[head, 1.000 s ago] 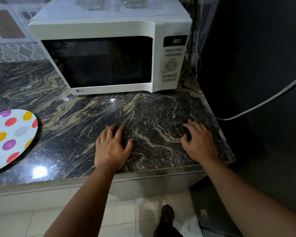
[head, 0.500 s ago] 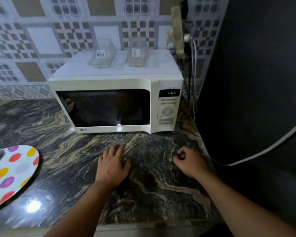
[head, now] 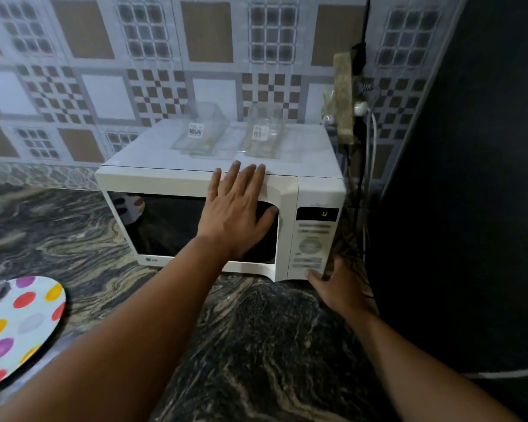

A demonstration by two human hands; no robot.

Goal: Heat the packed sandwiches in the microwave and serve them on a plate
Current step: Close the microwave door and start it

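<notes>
Marble counter | L hand flat on microwave door

The microwave bears an "LG" logo at the lower left corner of its door. Its display, at the top of the panel right of the door, shows one green figure, not clearly readable. Barcode labels on the clear boxes atop the microwave are too blurred to read.
</notes>
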